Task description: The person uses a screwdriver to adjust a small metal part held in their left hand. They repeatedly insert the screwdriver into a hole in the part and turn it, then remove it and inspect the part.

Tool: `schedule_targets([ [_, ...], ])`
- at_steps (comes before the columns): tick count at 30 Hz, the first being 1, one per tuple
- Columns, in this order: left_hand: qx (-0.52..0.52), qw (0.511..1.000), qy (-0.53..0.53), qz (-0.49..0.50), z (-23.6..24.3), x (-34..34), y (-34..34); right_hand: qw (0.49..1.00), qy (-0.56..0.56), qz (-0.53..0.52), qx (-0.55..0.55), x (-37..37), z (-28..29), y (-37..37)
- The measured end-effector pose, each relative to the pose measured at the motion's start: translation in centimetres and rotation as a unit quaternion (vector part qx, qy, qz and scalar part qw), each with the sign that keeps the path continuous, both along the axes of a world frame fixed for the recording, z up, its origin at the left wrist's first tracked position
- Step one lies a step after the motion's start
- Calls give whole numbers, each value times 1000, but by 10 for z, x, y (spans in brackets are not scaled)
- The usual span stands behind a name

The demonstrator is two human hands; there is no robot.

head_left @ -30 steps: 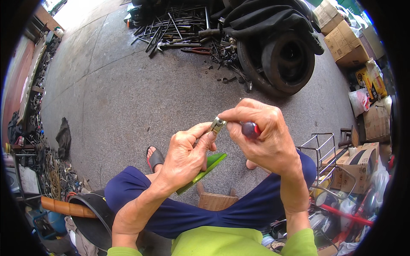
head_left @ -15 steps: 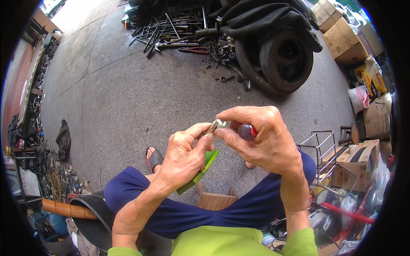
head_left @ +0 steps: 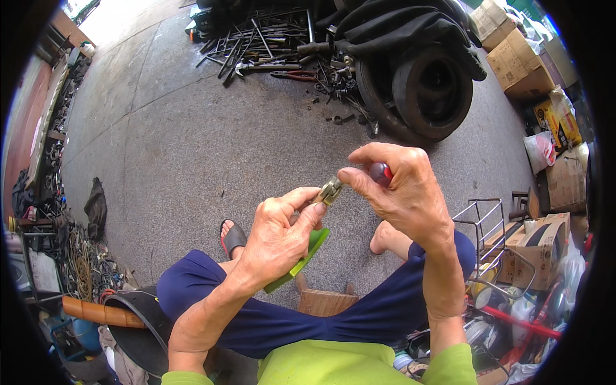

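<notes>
My left hand point(head_left: 282, 234) is closed, pinching a small brass-coloured and silver metal piece point(head_left: 331, 190) between thumb and fingers. A curved bright green strip point(head_left: 298, 262) sticks out below the same hand; whether it joins the metal piece is hidden. Just above and to the right, my right hand point(head_left: 404, 192) curls round a screwdriver-like handle point(head_left: 381, 173), dark with red, whose shaft I cannot see. Its thumb tip is beside the upper end of the metal piece, with the index finger raised off it.
A small wooden stool point(head_left: 327, 302) stands between my legs. Ahead lie piled metal tools point(head_left: 256, 48) and black tyres point(head_left: 433, 93). On the right are a wire rack point(head_left: 478, 221) and cardboard boxes point(head_left: 539, 247); a black bucket point(head_left: 138, 327) is at my left.
My right hand has shifted slightly up and right, its index finger lifting off the metal piece. More of that piece now shows, tilted up to the right. My left hand is nearly still.
</notes>
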State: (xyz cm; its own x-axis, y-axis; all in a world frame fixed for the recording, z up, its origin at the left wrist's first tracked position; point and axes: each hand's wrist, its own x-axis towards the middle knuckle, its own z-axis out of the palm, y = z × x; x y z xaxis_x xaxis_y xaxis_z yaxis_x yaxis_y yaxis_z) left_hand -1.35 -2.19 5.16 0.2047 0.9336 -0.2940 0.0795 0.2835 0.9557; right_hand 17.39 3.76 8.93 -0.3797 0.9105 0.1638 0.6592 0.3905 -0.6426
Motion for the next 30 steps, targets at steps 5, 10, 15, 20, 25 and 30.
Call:
schedule_targets([
  [5, 16, 1000, 15, -3, -1, 0, -1, 999, 33, 25, 30, -2, 4, -2],
  [10, 8, 1000, 19, -10, -1, 0, 1, 996, 39, 76, 37, -1, 9, -8],
  [15, 30, 999, 28, 1, -5, -1, 0, 993, 39, 110, -16, -7, 18, -19],
  [20, 31, 999, 36, -1, -7, -1, -1, 992, 36, 121, -7, -8, 16, -19],
  [25, 34, 999, 28, -5, -2, 2, 0, 994, 21, 106, -7, -6, 14, -18],
  [30, 25, 999, 28, -14, -3, 0, 0, 997, 17, 68, 11, 0, 12, -9],
])
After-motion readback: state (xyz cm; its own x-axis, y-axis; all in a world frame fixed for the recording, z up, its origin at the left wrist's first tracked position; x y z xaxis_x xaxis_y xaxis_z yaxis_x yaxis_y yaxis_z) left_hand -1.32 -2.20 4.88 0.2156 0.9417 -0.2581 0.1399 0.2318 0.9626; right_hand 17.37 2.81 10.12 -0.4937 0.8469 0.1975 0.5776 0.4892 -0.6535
